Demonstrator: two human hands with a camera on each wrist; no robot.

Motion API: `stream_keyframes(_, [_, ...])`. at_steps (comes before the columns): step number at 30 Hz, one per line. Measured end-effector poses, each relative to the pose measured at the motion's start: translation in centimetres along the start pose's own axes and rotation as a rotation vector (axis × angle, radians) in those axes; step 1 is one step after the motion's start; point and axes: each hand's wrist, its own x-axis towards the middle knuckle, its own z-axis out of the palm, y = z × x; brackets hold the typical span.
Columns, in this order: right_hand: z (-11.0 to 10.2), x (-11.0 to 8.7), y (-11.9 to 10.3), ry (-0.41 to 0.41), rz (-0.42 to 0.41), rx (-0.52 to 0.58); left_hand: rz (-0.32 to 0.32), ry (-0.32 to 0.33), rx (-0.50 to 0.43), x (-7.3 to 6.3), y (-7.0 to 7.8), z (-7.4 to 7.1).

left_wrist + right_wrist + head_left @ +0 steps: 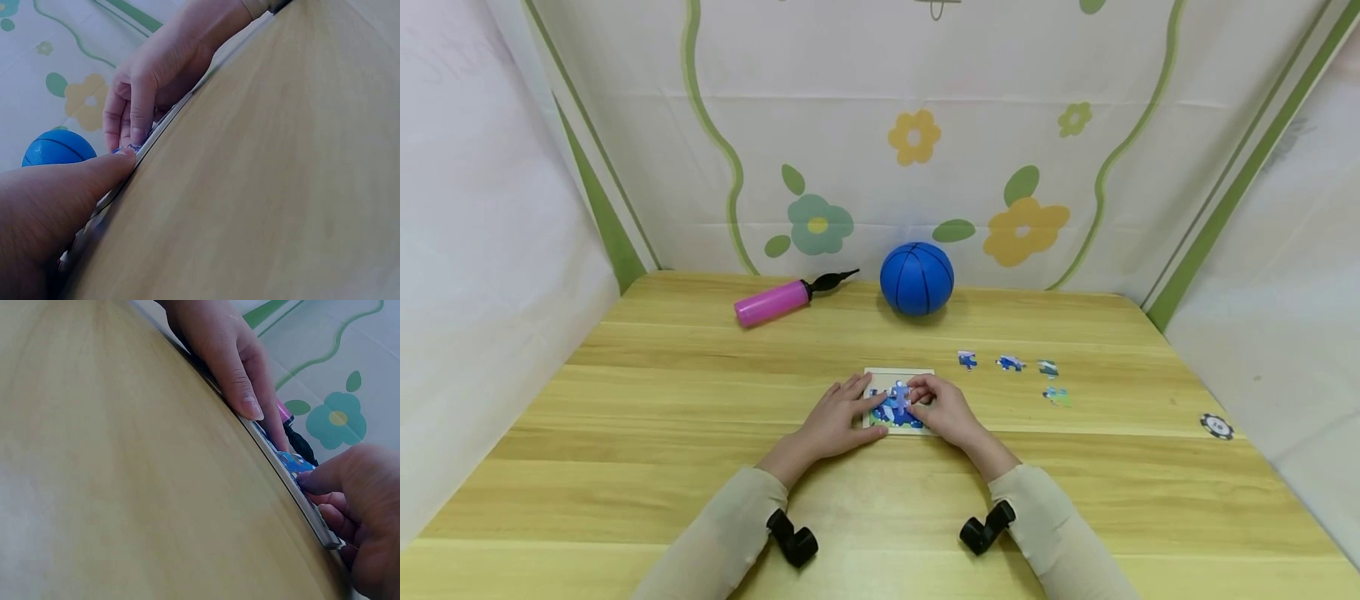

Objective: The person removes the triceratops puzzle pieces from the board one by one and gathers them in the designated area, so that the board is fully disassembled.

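Both hands on the puzzle tray (898,374) mid-table: left hand (838,414) flat, steadying its edge, right hand (942,408) curled, pressing a blue piece (897,403) in. Probably mid-fit; next up, grabbing from four loose pieces (1009,363) just right.

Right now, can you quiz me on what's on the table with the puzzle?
1. True or false: the ball touches the pump.
2. How many loose pieces lie to the right of the puzzle? A) two B) four C) six
3. Fill in: both the left hand and the right hand rest on the ____.

Key:
1. False; they lie apart.
2. B.
3. Puzzle, with fingers on its blue picture.
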Motion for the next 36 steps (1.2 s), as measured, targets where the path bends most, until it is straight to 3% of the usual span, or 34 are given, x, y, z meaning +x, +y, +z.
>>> stream_keyframes(13, [0.0,0.1,0.0,0.007,-0.005,-0.046,0.002,0.010,-0.004,-0.1,0.1,0.0])
stream_keyframes(19, [-0.8,0.1,-0.2,-0.029,0.006,-0.011,0.006,0.013,-0.002,0.0,0.1,0.0])
stream_keyframes(25, [-2.3,0.0,-0.5,-0.046,0.012,0.047,-0.004,0.001,-0.003,-0.1,0.1,0.0])
stream_keyframes(36, [-7.5,-0.9,1.2,0.028,-0.055,-0.011,-0.017,0.001,-0.010,-0.1,0.1,0.0])
